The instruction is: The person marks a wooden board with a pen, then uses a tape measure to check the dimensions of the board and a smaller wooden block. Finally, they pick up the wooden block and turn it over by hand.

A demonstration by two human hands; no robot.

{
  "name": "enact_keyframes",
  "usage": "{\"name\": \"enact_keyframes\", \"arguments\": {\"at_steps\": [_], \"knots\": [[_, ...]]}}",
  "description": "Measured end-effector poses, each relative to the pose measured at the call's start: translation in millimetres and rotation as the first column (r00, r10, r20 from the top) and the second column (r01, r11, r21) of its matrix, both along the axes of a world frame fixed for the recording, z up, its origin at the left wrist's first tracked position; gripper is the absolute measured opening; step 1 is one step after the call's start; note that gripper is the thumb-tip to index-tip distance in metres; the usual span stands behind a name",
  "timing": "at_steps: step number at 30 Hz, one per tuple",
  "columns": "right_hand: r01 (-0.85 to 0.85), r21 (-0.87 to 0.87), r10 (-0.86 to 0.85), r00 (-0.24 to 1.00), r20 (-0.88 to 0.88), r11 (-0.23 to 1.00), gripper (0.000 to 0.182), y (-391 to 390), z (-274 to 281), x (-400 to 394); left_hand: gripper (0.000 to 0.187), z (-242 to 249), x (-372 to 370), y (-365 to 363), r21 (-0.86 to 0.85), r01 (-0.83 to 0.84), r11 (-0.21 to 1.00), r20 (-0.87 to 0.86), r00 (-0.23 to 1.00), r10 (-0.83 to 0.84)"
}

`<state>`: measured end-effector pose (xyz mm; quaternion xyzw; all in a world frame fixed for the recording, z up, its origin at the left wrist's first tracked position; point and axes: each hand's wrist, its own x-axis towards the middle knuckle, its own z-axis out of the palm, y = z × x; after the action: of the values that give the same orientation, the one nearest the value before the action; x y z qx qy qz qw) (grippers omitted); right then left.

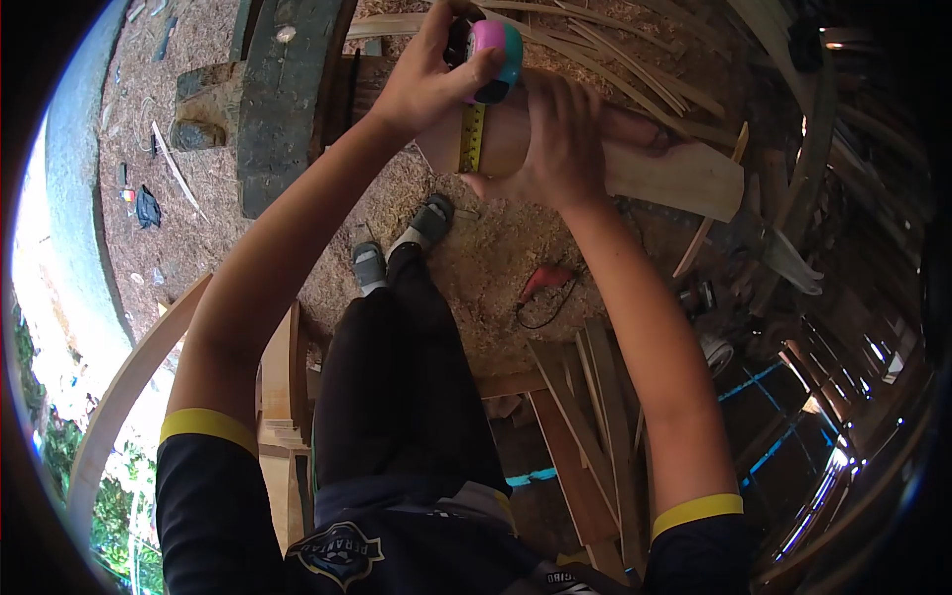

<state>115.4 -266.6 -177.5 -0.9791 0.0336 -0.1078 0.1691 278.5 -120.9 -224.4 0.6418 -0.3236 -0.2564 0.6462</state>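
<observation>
My left hand (431,84) is closed around a pink and teal tape measure (493,59), held over a wooden board (674,178). A short length of yellow tape blade (472,139) runs from the case across the board to its near edge. On the same board lies my right hand (565,139), its fingers stretched out and its thumb spread toward the end of the blade. The thumb tip sits right at that end, by the board's near edge.
A thick dark timber (288,109) stands left of the board. Thin wood strips (635,59) lie beyond it. On the shaving-covered ground are a red tool with a cord (545,283) and my sandalled feet (431,218). More planks (595,407) lean at the lower right.
</observation>
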Motion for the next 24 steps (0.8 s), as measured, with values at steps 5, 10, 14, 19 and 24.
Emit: {"name": "enact_keyframes", "arguments": {"at_steps": [5, 10, 14, 19, 24], "knots": [[-0.002, -0.007, 0.003, 0.999, 0.05, 1.0, 0.121, -1.7, -5.0, -1.6, 0.053, -8.0, 0.0, -2.0, -0.013, -0.005, 1.0, 0.01, 1.0, 0.005], [0.041, -0.026, -0.04, 0.999, 0.035, 0.999, 0.12, -0.7, -5.8, -4.9, 0.067, -9.7, 1.3, -7.5, -0.086, 0.018, 0.996, -0.117, 0.993, -0.028], [0.078, -0.029, -0.077, 0.996, 0.038, 0.997, 0.121, -2.0, -14.0, -6.6, 0.074, -9.2, 1.4, -6.7, -0.028, 0.003, 1.0, -0.089, 0.996, -0.006], [0.104, -0.074, -0.104, 0.995, 0.01, 0.992, 0.123, 0.5, -6.6, -10.9, 0.043, -11.5, 4.9, -3.5, -0.023, 0.031, 0.999, 0.036, 0.999, -0.03], [0.102, -0.107, -0.099, 0.995, 0.031, 0.989, 0.123, -1.5, -15.4, -8.5, 0.036, -18.3, 6.2, -3.8, 0.004, -0.019, 1.0, 0.087, 0.996, 0.019]]}}
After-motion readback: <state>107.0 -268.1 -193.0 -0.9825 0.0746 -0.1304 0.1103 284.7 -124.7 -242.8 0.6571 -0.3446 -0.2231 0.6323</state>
